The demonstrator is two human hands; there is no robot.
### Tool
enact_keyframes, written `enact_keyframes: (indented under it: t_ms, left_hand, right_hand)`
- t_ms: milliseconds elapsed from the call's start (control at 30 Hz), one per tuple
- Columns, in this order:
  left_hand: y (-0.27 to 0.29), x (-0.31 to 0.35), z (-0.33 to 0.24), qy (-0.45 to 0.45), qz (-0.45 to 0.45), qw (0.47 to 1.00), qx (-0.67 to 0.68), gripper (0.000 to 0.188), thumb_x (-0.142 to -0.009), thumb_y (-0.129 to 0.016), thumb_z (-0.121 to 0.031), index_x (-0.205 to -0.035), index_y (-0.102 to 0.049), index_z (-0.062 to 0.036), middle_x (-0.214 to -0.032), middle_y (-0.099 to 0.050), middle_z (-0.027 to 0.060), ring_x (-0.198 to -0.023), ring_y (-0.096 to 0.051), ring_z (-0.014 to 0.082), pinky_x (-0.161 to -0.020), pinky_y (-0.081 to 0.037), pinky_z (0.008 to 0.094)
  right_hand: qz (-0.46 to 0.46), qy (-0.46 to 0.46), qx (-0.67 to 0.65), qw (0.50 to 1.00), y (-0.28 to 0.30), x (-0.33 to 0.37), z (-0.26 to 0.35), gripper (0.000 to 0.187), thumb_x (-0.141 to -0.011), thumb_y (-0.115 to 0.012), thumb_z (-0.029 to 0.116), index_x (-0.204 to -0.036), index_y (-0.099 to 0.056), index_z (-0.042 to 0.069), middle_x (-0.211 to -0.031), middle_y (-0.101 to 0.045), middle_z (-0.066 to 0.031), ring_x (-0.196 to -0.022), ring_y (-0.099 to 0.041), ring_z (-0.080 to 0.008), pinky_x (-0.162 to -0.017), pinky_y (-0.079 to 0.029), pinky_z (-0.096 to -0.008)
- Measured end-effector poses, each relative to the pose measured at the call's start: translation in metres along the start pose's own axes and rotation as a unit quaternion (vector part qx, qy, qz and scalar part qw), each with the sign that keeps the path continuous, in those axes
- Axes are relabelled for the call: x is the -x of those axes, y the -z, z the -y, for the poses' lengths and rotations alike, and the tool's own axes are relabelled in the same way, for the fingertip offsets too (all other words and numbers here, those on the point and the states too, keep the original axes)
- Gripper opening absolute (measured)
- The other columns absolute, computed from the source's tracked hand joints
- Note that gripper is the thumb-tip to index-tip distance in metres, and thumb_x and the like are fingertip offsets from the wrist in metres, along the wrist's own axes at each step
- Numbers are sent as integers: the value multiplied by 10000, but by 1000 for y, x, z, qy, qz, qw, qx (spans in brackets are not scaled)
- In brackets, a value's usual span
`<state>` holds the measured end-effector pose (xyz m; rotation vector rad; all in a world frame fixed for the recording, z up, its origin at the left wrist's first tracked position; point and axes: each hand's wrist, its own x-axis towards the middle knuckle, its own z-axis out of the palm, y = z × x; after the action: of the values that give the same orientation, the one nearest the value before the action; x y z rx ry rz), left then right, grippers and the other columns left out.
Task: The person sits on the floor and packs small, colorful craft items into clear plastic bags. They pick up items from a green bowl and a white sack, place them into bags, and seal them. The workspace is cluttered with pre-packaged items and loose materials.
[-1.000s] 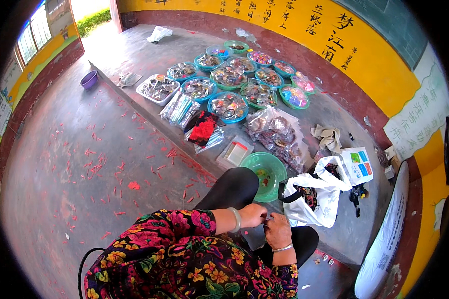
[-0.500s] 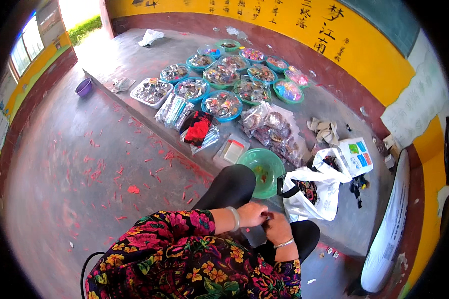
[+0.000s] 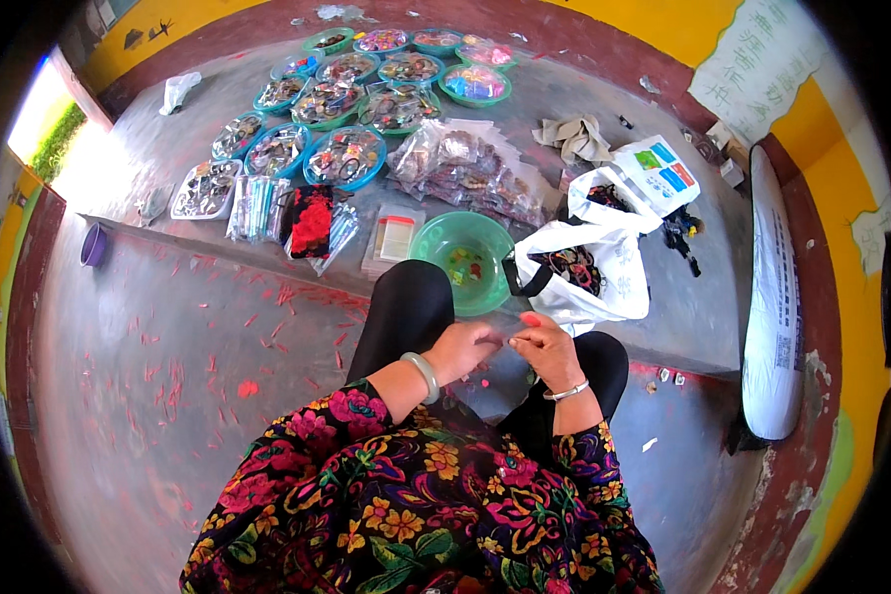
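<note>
Above my lap, my left hand (image 3: 465,348) and my right hand (image 3: 550,356) are close together with a narrow gap between the fingertips. A small red piece (image 3: 532,319) shows at the top of my right hand, gripped by the bent fingers. The left fingers are drawn together in a pinch; whatever they hold is too small to make out. Just beyond my knees stands a green plastic basin (image 3: 480,233) with a few small coloured pieces at its bottom. To its right a white bag (image 3: 619,262) gapes over dark bands or cords.
Many basins (image 3: 345,156) of packed small goods cover the raised floor ahead. Clear bags (image 3: 465,163) lie nearer, beside a flat plastic box (image 3: 394,238) and a red-and-black pouch (image 3: 312,220). Red scraps (image 3: 248,389) litter the lower floor. A long white sack (image 3: 774,307) leans right.
My hands have parted slightly, and a red piece now shows at the right one. The view has turned, so the basins and bags appear farther left and higher.
</note>
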<state>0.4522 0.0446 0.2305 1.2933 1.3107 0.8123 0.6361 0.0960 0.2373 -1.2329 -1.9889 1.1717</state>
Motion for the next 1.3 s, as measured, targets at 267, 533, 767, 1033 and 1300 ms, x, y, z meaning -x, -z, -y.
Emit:
enact_keyframes:
  t_ms: [267,533,767,1033,1300]
  left_hand:
    - [-1,-7,12,75,2,979,190,116,-851,-512,-27,-917,-584,35,-833,-620,105,-773,-629,189,-625,-542,301]
    - [-4,-1,0,45,-17,996,76,146,-841,-514,-53,-907,-570,64,-807,-613,122,-729,-631,174,-588,-537,292]
    - [-5,-1,2,30,-32,999,27,142,-844,-510,-63,-900,-575,49,-791,-617,120,-716,-633,177,-582,-537,291]
    - [-5,-2,12,10,-1,1000,-13,267,-850,-494,-134,-1087,-576,-43,-762,-621,109,-592,-607,159,-473,-484,277]
    - [-3,4,-6,-8,-34,997,-67,163,-801,-552,-149,-862,-606,-9,-778,-620,151,-715,-624,274,-626,-494,331]
  right_hand:
    - [-136,222,329,908,-1,6,51,129,-638,-659,132,-757,-642,87,-1017,-515,-100,-906,-497,-292,-716,-423,-391]
    - [-144,210,336,907,-5,8,40,41,-667,-617,89,-688,-603,57,-902,-521,-110,-791,-517,-290,-646,-437,-378]
    - [-174,218,390,878,-6,8,46,89,-693,-587,99,-632,-556,43,-814,-510,-103,-742,-531,-278,-593,-454,-366]
    - [-137,176,320,921,-12,10,31,66,-705,-581,96,-670,-544,54,-793,-558,-96,-664,-564,-288,-556,-469,-362]
    - [-81,146,219,961,-3,11,37,77,-671,-612,64,-730,-565,49,-712,-575,-99,-640,-577,-293,-551,-464,-345]
